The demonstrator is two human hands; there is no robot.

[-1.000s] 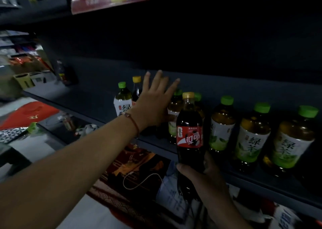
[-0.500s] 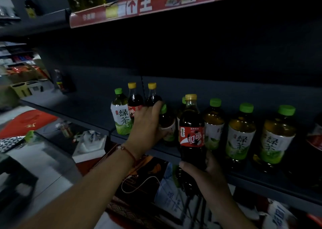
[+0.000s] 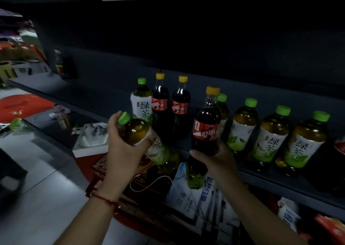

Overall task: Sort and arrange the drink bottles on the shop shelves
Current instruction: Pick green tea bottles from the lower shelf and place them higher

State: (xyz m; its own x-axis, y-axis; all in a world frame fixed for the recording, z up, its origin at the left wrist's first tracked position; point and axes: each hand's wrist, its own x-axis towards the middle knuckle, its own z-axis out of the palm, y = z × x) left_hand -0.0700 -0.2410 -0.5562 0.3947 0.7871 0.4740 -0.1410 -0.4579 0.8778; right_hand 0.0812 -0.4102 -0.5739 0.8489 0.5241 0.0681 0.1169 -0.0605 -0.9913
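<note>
While left hand (image 3: 123,147) grips a tilted green-capped tea bottle (image 3: 143,138) off the shelf (image 3: 261,177) front edge | right hand (image 3: 218,159) clasps an upright yellow-capped cola bottle (image 3: 206,125) | glossy clear plastic, paper-like labels

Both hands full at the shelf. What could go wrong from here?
1. The left hand holds a green tea bottle tilted, its base close to the two cola bottles on the shelf; a swing could topple them.
2. The right hand has its grip low on a tall cola bottle; it may tip or slip.
3. Neither hand is free to catch a fall.
</note>
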